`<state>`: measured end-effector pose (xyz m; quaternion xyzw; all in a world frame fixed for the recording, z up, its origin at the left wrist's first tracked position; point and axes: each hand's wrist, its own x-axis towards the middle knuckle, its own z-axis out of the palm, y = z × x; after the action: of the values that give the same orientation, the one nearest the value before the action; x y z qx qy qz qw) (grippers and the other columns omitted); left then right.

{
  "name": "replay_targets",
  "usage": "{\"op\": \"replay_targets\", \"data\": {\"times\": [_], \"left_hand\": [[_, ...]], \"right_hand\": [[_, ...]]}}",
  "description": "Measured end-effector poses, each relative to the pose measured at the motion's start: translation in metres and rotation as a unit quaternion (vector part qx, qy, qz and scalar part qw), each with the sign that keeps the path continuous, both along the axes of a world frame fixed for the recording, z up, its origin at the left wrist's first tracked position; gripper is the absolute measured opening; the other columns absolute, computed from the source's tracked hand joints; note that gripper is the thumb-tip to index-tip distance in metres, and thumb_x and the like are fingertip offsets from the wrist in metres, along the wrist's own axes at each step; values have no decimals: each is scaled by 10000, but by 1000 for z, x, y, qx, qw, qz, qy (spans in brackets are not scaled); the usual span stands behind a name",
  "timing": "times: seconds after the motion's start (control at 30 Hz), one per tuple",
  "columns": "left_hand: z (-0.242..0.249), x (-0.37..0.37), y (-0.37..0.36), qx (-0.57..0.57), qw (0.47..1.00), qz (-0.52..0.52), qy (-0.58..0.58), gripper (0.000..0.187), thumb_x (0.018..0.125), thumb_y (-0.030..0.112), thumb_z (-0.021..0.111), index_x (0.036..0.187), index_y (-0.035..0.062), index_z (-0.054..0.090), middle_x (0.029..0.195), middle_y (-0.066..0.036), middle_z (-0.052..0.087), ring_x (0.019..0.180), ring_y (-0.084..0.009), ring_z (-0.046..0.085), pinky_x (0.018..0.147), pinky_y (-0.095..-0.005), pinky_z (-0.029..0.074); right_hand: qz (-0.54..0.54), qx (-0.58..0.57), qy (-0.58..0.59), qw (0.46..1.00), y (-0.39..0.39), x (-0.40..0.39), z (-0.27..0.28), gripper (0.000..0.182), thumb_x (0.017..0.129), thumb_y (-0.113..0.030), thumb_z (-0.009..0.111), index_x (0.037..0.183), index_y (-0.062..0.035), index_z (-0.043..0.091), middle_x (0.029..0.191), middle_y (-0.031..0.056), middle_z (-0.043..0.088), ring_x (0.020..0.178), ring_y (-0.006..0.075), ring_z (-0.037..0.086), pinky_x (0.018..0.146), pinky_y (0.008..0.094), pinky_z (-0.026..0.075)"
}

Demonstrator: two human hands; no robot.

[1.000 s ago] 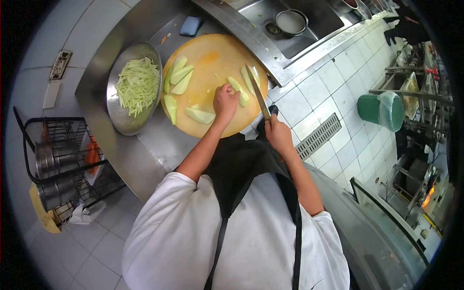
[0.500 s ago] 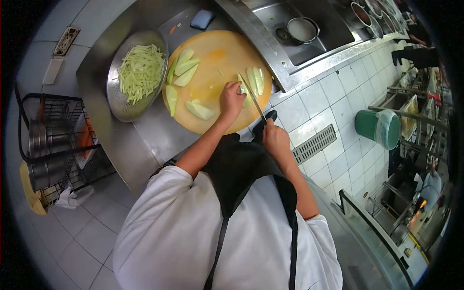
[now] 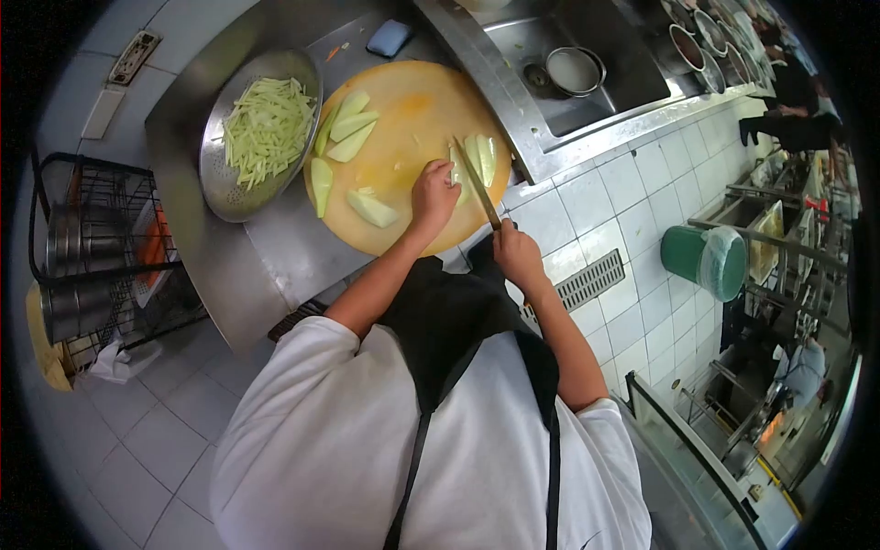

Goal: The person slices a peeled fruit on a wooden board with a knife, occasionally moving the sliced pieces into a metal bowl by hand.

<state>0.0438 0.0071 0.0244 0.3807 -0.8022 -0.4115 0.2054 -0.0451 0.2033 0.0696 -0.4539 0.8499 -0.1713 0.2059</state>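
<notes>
My right hand (image 3: 519,258) is closed round the handle of a long knife (image 3: 478,182), whose blade slants across the right part of a round wooden cutting board (image 3: 417,101). Close to the blade's left side, my left hand (image 3: 434,196) has its fingers curled on a pale green vegetable piece (image 3: 456,163), partly hidden by the fingers. Just right of the blade lie cut vegetable slices (image 3: 486,158). More peeled wedges (image 3: 351,126) rest at the board's left, with another wedge (image 3: 372,209) near its lower edge.
A perforated metal colander (image 3: 218,188) full of vegetable strips (image 3: 266,131) stands left of the board. Behind are a blue sponge (image 3: 389,38) and a sink (image 3: 632,82) holding a metal bowl (image 3: 575,71). A black wire rack (image 3: 101,275) and a green bin (image 3: 683,264) stand farther off.
The knife has turned steeper and shifted slightly left, closer to my left fingers. My right hand has moved a little left with it. My left hand stays on the vegetable piece.
</notes>
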Motion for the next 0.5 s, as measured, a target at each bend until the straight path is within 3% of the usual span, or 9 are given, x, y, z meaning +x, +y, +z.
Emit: {"op": "replay_targets", "data": {"times": [0.5], "left_hand": [[-4,1,3,-4,1000,23,13,379,742,24,741,1118,-14,715,1183,-106,668,848,-264,691,807,-384,559]], "right_hand": [[28,56,47,997,5,17,22,105,912,-93,571,899,-19,499,676,216,673,614,386,697,552,483,562]]}}
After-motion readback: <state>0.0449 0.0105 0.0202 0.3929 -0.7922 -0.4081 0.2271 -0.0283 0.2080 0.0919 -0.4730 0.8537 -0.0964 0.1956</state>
